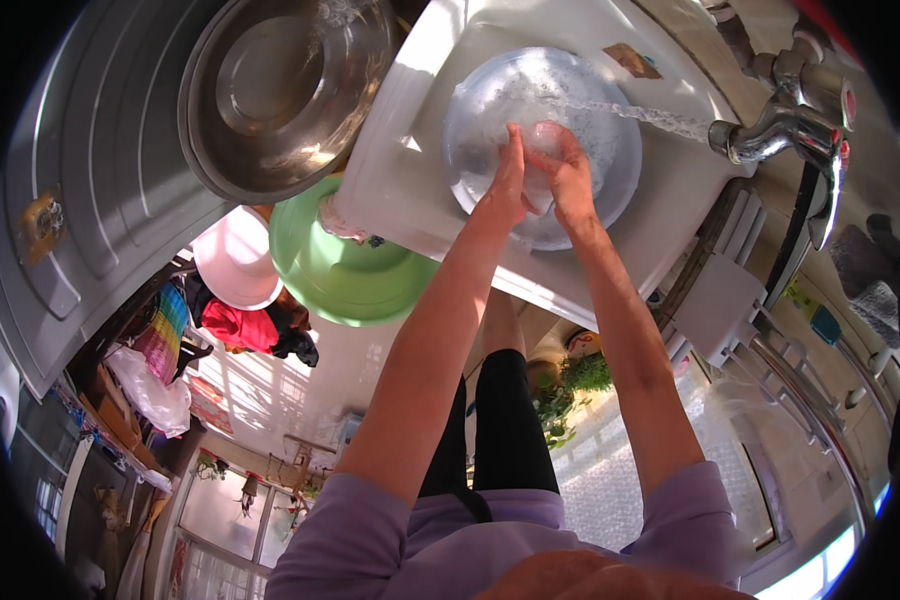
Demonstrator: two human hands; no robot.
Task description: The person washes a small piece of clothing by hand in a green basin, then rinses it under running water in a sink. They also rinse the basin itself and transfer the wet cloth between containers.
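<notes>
Over a pale translucent basin [627, 172], my left hand [507, 174] and my right hand [570, 174] are close together. Their palms turn towards each other, and glare and water blur the fingers. Something clear and shiny shows by the right fingers; whether it is water or an object I cannot tell. The basin sits inside a white sink [412, 187] and holds foamy water. From a chrome faucet [750, 142] on the right, a stream of water [660, 118] runs into the basin, just beyond my hands.
Metal basins [270, 82] rest on a grey ridged surface [112, 135] at left. Below them are a green basin [345, 277], a pink basin [236, 259] and red cloth [240, 324]. A brown packet [632, 61] lies at the sink's back. Metal rails [810, 420] run along the right.
</notes>
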